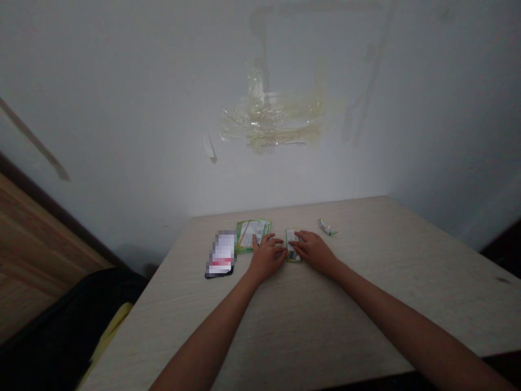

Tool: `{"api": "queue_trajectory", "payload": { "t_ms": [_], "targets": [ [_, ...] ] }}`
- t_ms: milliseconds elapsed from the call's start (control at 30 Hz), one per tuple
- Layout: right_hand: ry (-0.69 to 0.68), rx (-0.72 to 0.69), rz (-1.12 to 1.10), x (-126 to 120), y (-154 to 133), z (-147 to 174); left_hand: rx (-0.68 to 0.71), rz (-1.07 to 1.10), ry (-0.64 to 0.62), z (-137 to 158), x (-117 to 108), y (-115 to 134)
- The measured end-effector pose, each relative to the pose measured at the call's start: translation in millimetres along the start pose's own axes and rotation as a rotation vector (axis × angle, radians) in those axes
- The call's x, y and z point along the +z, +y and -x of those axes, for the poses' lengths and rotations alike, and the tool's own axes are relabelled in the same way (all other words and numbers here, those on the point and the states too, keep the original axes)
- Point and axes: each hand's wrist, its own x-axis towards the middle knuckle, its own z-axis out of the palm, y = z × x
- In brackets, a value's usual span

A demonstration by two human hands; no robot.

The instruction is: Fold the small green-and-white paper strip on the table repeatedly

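Observation:
A narrow green-and-white packet (pixel 291 254) with small print lies flat on the table between my hands. My right hand (pixel 315 251) rests over its right side, fingers stretched out across it. From the other side my left hand (pixel 266 259) lies with its fingers spread, their tips close to the packet's left edge; whether they touch it I cannot tell. Just behind my left hand are larger green-and-white packets (pixel 247 232), seemingly overlapping, partly covered by the thumb.
A phone (pixel 223 252) with a blurred, lit screen lies left of the packets. Toward the back right is a small crumpled wrapper (pixel 326 227). The pale wooden table (pixel 366 233) ends against a white wall (pixel 163 108) with old tape on it. Dark cloth (pixel 81 304) sits off the left edge.

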Motion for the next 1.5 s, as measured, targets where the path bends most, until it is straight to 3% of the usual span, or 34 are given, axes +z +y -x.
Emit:
{"api": "queue_trajectory", "payload": {
  "t_ms": [900,1167,1500],
  "targets": [
    [-0.030,-0.012,0.005,-5.4,-2.5,-0.9,0.007,-0.026,-0.008,1.1,-5.7,5.3],
    [-0.033,-0.013,0.019,-3.7,-1.4,-1.9,0.072,-0.032,-0.096,-2.2,-6.5,4.9],
    [-0.025,0.020,0.005,-3.4,-2.9,-1.1,0.116,-0.089,-0.084,-2.7,-6.9,7.5]
  ]
}}
